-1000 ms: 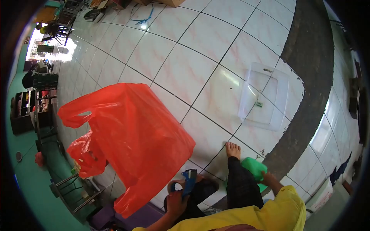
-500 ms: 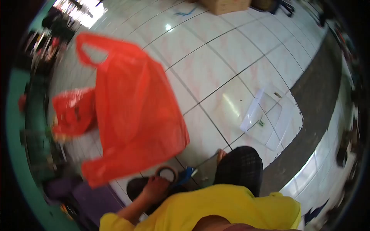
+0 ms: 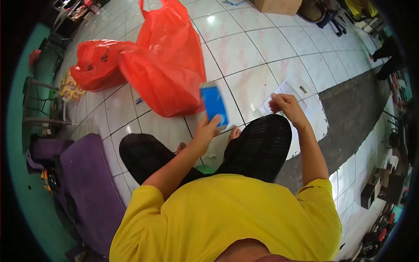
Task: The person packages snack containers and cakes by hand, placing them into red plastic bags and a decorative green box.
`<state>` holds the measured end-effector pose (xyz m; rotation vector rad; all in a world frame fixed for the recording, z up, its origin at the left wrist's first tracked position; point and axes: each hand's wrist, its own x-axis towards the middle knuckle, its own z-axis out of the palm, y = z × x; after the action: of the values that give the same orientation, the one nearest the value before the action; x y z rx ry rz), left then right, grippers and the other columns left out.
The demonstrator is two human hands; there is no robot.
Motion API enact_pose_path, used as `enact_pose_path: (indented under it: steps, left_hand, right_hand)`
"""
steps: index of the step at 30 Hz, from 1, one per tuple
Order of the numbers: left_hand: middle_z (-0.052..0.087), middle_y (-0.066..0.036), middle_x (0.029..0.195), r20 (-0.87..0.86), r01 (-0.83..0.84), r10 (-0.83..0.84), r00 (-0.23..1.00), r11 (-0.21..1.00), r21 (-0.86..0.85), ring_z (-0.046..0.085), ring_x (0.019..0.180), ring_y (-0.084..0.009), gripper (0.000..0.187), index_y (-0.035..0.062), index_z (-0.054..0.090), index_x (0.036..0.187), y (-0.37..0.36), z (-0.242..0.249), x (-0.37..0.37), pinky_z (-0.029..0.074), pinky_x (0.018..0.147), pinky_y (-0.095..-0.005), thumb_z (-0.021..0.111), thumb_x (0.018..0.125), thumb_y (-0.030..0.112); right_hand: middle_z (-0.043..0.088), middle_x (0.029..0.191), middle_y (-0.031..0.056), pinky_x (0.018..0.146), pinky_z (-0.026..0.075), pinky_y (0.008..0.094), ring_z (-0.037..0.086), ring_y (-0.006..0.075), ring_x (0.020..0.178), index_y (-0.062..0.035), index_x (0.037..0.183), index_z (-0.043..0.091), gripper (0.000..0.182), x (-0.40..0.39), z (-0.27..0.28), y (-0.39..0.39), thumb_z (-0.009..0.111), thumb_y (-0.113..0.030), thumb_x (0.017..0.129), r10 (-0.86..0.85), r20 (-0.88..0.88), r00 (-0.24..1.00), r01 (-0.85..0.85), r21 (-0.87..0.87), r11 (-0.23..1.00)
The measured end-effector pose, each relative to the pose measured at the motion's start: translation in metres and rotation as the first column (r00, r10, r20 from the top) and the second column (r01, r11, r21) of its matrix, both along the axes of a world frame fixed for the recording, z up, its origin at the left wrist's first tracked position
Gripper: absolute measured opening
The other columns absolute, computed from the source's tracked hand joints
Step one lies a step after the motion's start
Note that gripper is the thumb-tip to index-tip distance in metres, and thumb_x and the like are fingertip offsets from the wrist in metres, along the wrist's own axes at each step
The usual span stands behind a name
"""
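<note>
My left hand (image 3: 207,129) is closed around a tape dispenser (image 3: 214,105), whose broad blue face and tan edges show above the fingers; the view of it is slightly blurred. Out over the floor, my right hand (image 3: 284,107) has its fingers curled; whether anything is inside them I cannot make out. Beneath it lies a clear plastic piece (image 3: 305,89) with a small label. A large red plastic bag (image 3: 168,65) stands puffed up just beyond the dispenser. Against it on the left is a second red plastic bag (image 3: 98,72).
A purple cushioned seat (image 3: 89,174) is at my left. A cardboard box (image 3: 278,6) stands far ahead, near a wheeled chair base (image 3: 338,26). A dark strip (image 3: 353,105) crosses the tiled floor at the right. Another person's dark-clothed leg (image 3: 386,59) shows at far right.
The large red bag has moved away and upward in view. My left hand and the tape dispenser have risen forward. My right hand has come into view above the plastic piece.
</note>
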<state>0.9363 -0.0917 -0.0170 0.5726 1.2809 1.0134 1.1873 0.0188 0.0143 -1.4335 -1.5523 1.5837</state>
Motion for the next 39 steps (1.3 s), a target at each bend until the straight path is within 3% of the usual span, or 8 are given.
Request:
enact_pose_path:
  steps: [5, 10, 17, 20, 22, 27, 33, 39]
  left_hand:
    - [0.05, -0.01, 0.105, -0.255, 0.249, -0.144, 0.956, 0.859, 0.447, 0.049, 0.093, -0.0189, 0.038, 0.0029, 0.041, 0.115, 0.02, 0.062, 0.038, 0.041, 0.079, -0.0321, 0.048, 0.086, 0.026]
    - [0.031, -0.021, 0.114, -0.702, 0.465, 0.037, 0.711, 0.725, 0.509, 0.035, 0.103, -0.0378, 0.053, -0.0027, 0.035, 0.119, 0.046, 0.082, 0.029, 0.03, 0.089, -0.0444, 0.055, 0.076, 0.021]
    - [0.032, -0.018, 0.12, -0.417, -0.075, 0.871, 0.261, 0.449, 0.89, 0.026, 0.115, -0.0321, 0.072, 0.0014, 0.03, 0.124, 0.053, 0.069, -0.066, 0.021, 0.096, -0.0438, 0.071, 0.068, 0.019]
    - [0.032, -0.015, 0.121, -0.356, -0.281, 0.899, 0.255, 0.421, 0.862, 0.029, 0.113, -0.0269, 0.07, 0.0007, 0.029, 0.123, 0.068, 0.059, -0.107, 0.025, 0.096, -0.0384, 0.071, 0.069, 0.018]
    - [0.036, -0.012, 0.117, -0.273, -0.466, 0.786, 0.555, 0.566, 0.68, 0.035, 0.11, -0.0216, 0.067, 0.001, 0.031, 0.122, 0.079, 0.061, -0.125, 0.029, 0.094, -0.0328, 0.07, 0.07, 0.018]
    - [0.04, -0.008, 0.11, -0.405, -0.41, 0.659, 0.634, 0.731, 0.546, 0.04, 0.101, -0.0179, 0.063, 0.0012, 0.035, 0.118, 0.091, 0.077, -0.124, 0.034, 0.088, -0.031, 0.071, 0.07, 0.02]
    - [0.044, -0.006, 0.106, -0.481, -0.31, 0.574, 0.663, 0.795, 0.522, 0.043, 0.096, -0.0143, 0.056, 0.0018, 0.039, 0.114, 0.101, 0.064, -0.136, 0.037, 0.083, -0.0296, 0.07, 0.071, 0.019]
    - [0.052, -0.002, 0.099, 0.042, -0.44, 0.484, 0.874, 0.754, 0.488, 0.051, 0.088, -0.0109, 0.042, 0.0026, 0.043, 0.111, 0.083, 0.121, -0.142, 0.042, 0.078, -0.0264, 0.065, 0.075, 0.009]
  right_hand:
    - [0.058, 0.084, 0.0065, 0.073, 0.043, 0.0272, 0.052, 0.0129, 0.08, 0.0018, 0.096, 0.058, 0.047, -0.069, 0.038, -0.039, 0.056, -0.042, 0.08, 0.322, -0.162, 0.933, -0.32, 0.035, 0.947]
    - [0.059, 0.095, 0.0097, 0.082, 0.042, 0.0346, 0.055, 0.0172, 0.087, 0.0, 0.106, 0.052, 0.044, -0.08, 0.06, -0.019, 0.059, -0.034, 0.079, -0.077, -0.56, 0.825, -0.046, -0.202, 0.978]
    - [0.06, 0.091, 0.0136, 0.071, 0.045, 0.0345, 0.058, 0.0241, 0.082, 0.0024, 0.096, 0.056, 0.04, -0.082, -0.079, 0.111, 0.061, -0.03, 0.074, -0.029, 0.084, 0.996, 0.003, 0.298, 0.954]
    - [0.053, 0.109, 0.0251, 0.087, 0.037, 0.0487, 0.049, 0.0383, 0.103, 0.0025, 0.113, 0.048, 0.059, -0.083, -0.212, 0.135, 0.054, -0.042, 0.074, -0.074, 0.6, 0.797, -0.114, 0.27, 0.956]
    - [0.054, 0.112, 0.0169, 0.086, 0.027, 0.0625, 0.045, 0.0351, 0.11, -0.0045, 0.116, 0.048, 0.051, -0.093, -0.246, 0.122, 0.05, -0.038, 0.078, -0.011, 0.773, 0.634, -0.108, 0.103, 0.989]
    - [0.059, 0.1, 0.005, 0.089, 0.028, 0.0538, 0.044, 0.023, 0.107, -0.0081, 0.099, 0.058, 0.026, -0.095, -0.296, 0.082, 0.05, -0.024, 0.079, -0.104, 0.921, 0.375, -0.079, 0.144, 0.986]
    - [0.054, 0.11, 0.005, 0.087, 0.028, 0.0558, 0.039, 0.023, 0.112, -0.0086, 0.105, 0.054, 0.032, -0.077, -0.329, 0.072, 0.051, -0.026, 0.079, -0.051, 0.927, 0.372, 0.046, 0.036, 0.998]
    - [0.051, 0.106, 0.0174, 0.092, 0.03, 0.0471, 0.043, 0.0319, 0.106, -0.0037, 0.109, 0.051, 0.048, -0.1, -0.245, 0.12, 0.055, -0.038, 0.076, -0.181, 0.787, 0.59, -0.129, 0.313, 0.941]
